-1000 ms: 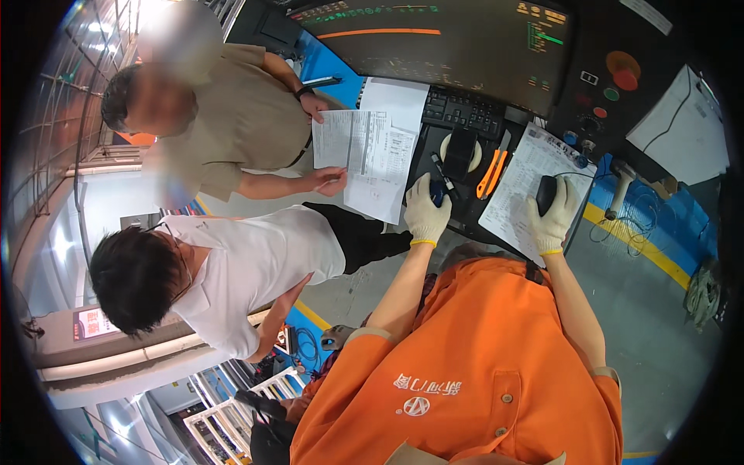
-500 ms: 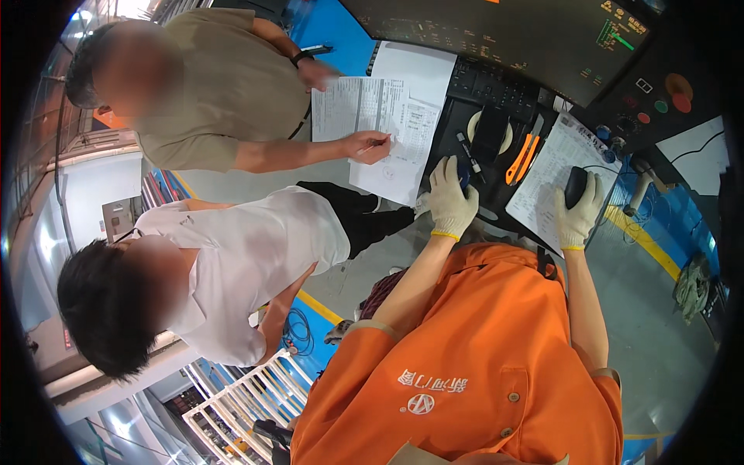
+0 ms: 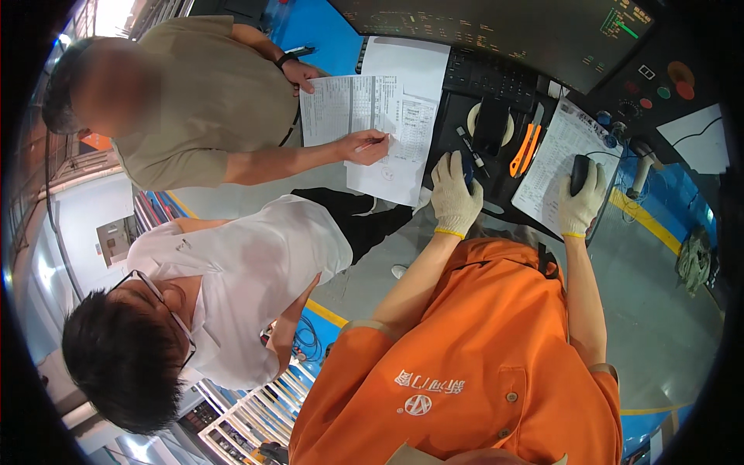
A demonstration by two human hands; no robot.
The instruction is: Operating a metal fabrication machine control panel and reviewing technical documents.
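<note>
My right hand (image 3: pixel 583 203), in a white knit glove with a yellow cuff, is closed over a black computer mouse (image 3: pixel 579 175). That mouse rests on a printed sheet (image 3: pixel 545 167) at the right of the black desk. My left hand (image 3: pixel 452 198), gloved the same way, curls over a dark blue rounded object (image 3: pixel 467 167) at the desk's near edge; its kind is mostly hidden under the fingers. Close by my left hand lie a black-and-white marker (image 3: pixel 472 147) and an orange utility knife (image 3: pixel 525 149).
A black phone (image 3: pixel 491 124) lies on a tape roll (image 3: pixel 473 118), before a keyboard (image 3: pixel 484 77) and monitor (image 3: pixel 496 35). At right is a button panel (image 3: pixel 659 89). To my left, a co-worker (image 3: pixel 209 101) holds papers (image 3: pixel 353 108) and a pen; another person (image 3: pixel 240 252) stands nearer.
The view has shifted slightly. The nearer person's head has moved down in the picture. My hands remain on the mouse and the dark blue object.
</note>
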